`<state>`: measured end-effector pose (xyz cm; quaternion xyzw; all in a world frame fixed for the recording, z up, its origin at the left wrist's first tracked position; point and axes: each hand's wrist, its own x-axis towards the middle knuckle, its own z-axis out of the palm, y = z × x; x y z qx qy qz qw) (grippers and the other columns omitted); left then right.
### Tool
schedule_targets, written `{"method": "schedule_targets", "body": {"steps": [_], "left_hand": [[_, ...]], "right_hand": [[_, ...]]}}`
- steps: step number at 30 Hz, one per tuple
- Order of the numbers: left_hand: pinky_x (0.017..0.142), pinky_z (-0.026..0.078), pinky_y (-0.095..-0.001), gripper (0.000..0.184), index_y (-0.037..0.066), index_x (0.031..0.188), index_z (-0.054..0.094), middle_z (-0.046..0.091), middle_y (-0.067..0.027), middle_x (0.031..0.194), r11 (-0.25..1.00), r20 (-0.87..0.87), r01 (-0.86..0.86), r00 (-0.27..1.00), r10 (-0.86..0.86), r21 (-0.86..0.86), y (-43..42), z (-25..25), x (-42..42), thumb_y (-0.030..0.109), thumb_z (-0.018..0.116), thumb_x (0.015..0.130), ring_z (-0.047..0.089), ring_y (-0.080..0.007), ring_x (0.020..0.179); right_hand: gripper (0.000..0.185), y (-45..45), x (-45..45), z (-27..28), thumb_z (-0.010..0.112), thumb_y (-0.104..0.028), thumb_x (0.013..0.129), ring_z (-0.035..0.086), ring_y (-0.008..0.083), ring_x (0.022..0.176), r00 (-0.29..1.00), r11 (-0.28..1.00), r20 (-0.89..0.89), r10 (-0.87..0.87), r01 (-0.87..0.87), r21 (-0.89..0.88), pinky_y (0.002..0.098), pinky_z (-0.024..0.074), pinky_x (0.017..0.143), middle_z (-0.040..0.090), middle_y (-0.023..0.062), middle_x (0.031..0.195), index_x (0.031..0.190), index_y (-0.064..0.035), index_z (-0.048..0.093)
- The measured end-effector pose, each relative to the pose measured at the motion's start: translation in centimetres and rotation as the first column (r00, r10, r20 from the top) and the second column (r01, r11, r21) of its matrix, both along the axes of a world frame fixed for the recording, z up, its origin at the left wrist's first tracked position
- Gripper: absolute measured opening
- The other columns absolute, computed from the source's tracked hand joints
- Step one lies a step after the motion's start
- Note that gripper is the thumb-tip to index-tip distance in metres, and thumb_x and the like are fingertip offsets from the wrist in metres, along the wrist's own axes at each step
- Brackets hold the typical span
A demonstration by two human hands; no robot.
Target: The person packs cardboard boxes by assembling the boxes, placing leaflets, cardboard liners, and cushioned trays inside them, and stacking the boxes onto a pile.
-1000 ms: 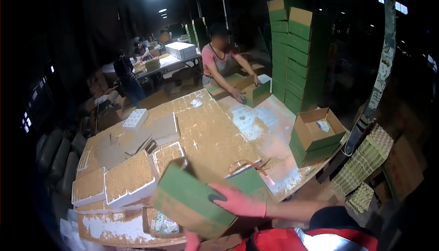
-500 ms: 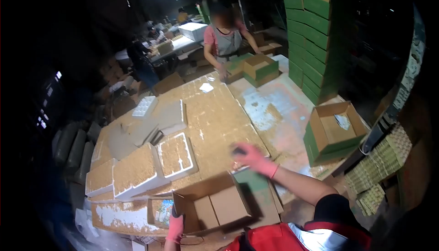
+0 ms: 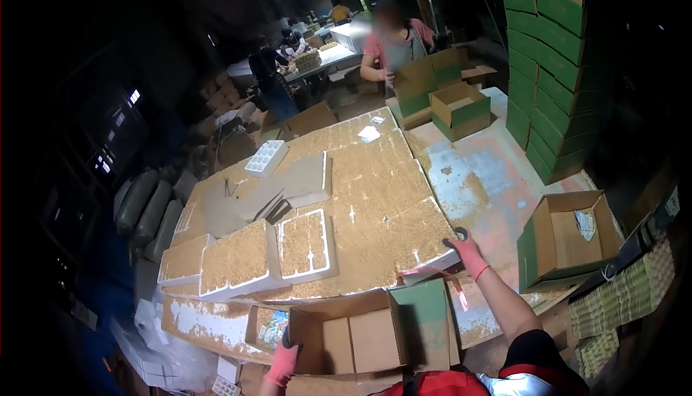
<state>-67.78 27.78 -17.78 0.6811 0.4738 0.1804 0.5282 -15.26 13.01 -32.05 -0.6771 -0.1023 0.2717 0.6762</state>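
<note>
My left hand (image 3: 284,362), in a pink glove with dark fingertips, grips the left wall of an open cardboard box (image 3: 349,342). The box's inside is bare brown card, and a green flap (image 3: 424,317) spreads out on its right. My right hand (image 3: 470,255), gloved alike, has its fingers bent at the near right corner of the wide bed of tan crumbly material (image 3: 375,216). A partly hidden greyish and pink object (image 3: 431,272) lies just below those fingers; I cannot make out what it is.
A small carton (image 3: 258,324) with colourful packets sits left of the box. White foam trays (image 3: 238,263) of tan material stand behind. Right are an open green carton (image 3: 569,241), stacked green cartons (image 3: 551,72) and egg trays (image 3: 613,302). Opposite, a co-worker (image 3: 396,46) handles a carton (image 3: 429,82).
My right hand has moved right, from above the tan bed to its near corner. My left hand stays on the box. The co-worker has raised a carton upright. The view has shifted.
</note>
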Motion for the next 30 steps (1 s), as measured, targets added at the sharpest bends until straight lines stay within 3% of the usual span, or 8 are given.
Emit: {"method": "schedule_targets", "body": {"steps": [7, 12, 13, 17, 20, 21, 24, 30], "left_hand": [[0.101, 0.042, -0.0314, 0.062, 0.001, 0.142, 0.040, 0.059, -0.0135, 0.128, 0.994, 0.027, 0.084, 0.996, -0.086, 0.067, 0.4, 0.2, 0.5, -0.002, 0.053, 0.081, 0.056, -0.0220, 0.118], [0.092, 0.045, -0.0263, 0.049, 0.002, 0.138, 0.046, 0.061, -0.0054, 0.121, 0.957, 0.218, 0.235, 0.956, -0.196, -0.170, 2.6, 1.0, 7.7, 0.003, 0.051, 0.090, 0.056, -0.0133, 0.106], [0.092, 0.046, -0.0274, 0.046, 0.003, 0.139, 0.045, 0.061, -0.0056, 0.122, 0.965, 0.125, 0.259, 0.959, -0.253, -0.037, 4.6, -2.2, 8.8, 0.009, 0.051, 0.094, 0.056, -0.0135, 0.107], [0.093, 0.050, -0.0305, 0.045, 0.001, 0.136, 0.048, 0.061, -0.0066, 0.123, 0.585, 0.661, 0.521, 0.750, 0.033, -0.621, 6.0, -0.6, 10.6, 0.029, 0.049, 0.101, 0.061, -0.0167, 0.106], [0.087, 0.049, -0.0272, 0.042, 0.001, 0.129, 0.055, 0.064, -0.0047, 0.115, 0.708, 0.547, 0.376, 0.837, 0.018, -0.599, 4.2, 0.4, 10.2, 0.032, 0.047, 0.101, 0.061, -0.0129, 0.101], [0.084, 0.048, -0.0261, 0.040, 0.002, 0.125, 0.058, 0.064, -0.0023, 0.109, 0.908, 0.373, 0.407, 0.861, -0.346, -0.097, 4.6, -2.2, 9.5, 0.033, 0.049, 0.101, 0.059, -0.0122, 0.094], [0.076, 0.043, -0.0257, 0.036, 0.003, 0.109, 0.063, 0.059, 0.0015, 0.092, 0.902, 0.408, 0.132, 0.911, 0.053, -0.412, 2.6, -1.3, 8.2, 0.036, 0.054, 0.098, 0.051, -0.0103, 0.084], [0.078, 0.046, -0.0327, 0.043, 0.001, 0.121, 0.055, 0.064, -0.0084, 0.097, 0.994, -0.009, 0.091, 0.996, -0.092, -0.052, 2.2, -1.7, 4.5, 0.037, 0.048, 0.099, 0.055, -0.0169, 0.085]], "right_hand": [[0.047, -5.2, -0.9, 21.4, 0.069, -0.014, 0.084, 0.060, 0.0099, 0.090, 0.986, 0.935, 0.062, 0.158, -0.169, 0.313, 0.0242, 0.0481, 0.078, 0.066, 0.0041, 0.106, 0.127, 0.0023, 0.058], [0.045, -6.4, -5.3, 32.0, 0.070, -0.021, 0.085, 0.061, 0.0075, 0.090, 0.877, 0.908, 0.245, 0.413, -0.416, -0.043, 0.0226, 0.0479, 0.080, 0.068, 0.0042, 0.102, 0.122, 0.0035, 0.061], [0.045, -6.5, -6.5, 32.8, 0.069, -0.021, 0.086, 0.062, 0.0075, 0.091, 0.852, 0.878, 0.212, 0.478, -0.469, -0.095, 0.0227, 0.0481, 0.081, 0.068, 0.0046, 0.103, 0.122, 0.0041, 0.061], [0.044, -6.7, -8.4, 28.9, 0.062, -0.022, 0.091, 0.062, 0.0086, 0.096, 0.726, 0.719, -0.041, 0.687, -0.686, -0.110, 0.0240, 0.0474, 0.084, 0.068, 0.0060, 0.109, 0.128, 0.0022, 0.058], [0.035, -4.0, -8.7, 27.0, 0.056, -0.025, 0.094, 0.057, 0.0087, 0.082, 0.367, 0.427, 0.229, 0.902, -0.841, -0.333, 0.0267, 0.0474, 0.076, 0.069, 0.0016, 0.103, 0.118, -0.0012, 0.066], [0.033, -2.3, -8.0, 26.2, 0.053, -0.026, 0.095, 0.057, 0.0101, 0.080, 0.165, 0.319, 0.336, 0.927, -0.817, -0.479, 0.0274, 0.0472, 0.073, 0.069, -0.0003, 0.098, 0.113, -0.0027, 0.069], [0.041, 3.1, -10.4, 25.0, 0.060, -0.034, 0.090, 0.060, 0.0185, 0.077, 0.384, 0.316, -0.045, 0.922, -0.815, -0.486, 0.0321, 0.0484, 0.072, 0.069, 0.0118, 0.094, 0.117, -0.0032, 0.065], [0.049, 3.7, -18.8, 22.9, 0.071, -0.036, 0.078, 0.055, 0.0369, 0.105, -0.554, 0.459, 0.456, 0.696, -0.144, -0.877, 0.0451, 0.0468, 0.087, 0.052, 0.0188, 0.110, 0.109, -0.0041, 0.052]]}}
